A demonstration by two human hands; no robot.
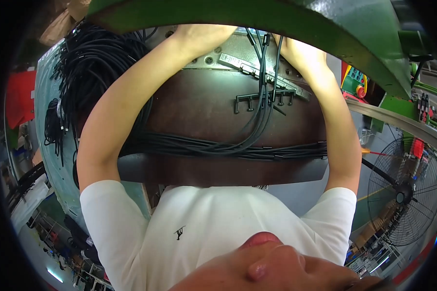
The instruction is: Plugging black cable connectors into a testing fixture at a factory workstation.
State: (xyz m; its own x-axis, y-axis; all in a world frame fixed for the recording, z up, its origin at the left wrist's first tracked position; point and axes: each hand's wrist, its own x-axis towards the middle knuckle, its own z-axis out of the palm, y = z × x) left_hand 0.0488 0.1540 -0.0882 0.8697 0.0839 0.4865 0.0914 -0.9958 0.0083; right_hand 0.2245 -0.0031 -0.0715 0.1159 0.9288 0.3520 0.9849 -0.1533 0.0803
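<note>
Both my arms reach forward under a green machine frame [238, 14]. The frame hides the fingers of my left hand [206, 33] and of my right hand [296, 47], so what they hold does not show. Thin black cables [263, 72] rise between my hands from a bundle on the brown work surface. A black moulded strip with short pegs [266, 95] lies across these cables. Behind it, a slanted metal bar [250, 67] rests by a grey metal plate with bolt holes [210, 59].
A large heap of black cables [94, 58] lies on the left, on a pale green covered surface [46, 97]. More cables [189, 144] stretch across the brown surface [194, 106] near my body. At right are a control box with a red button [360, 91] and a fan [402, 194].
</note>
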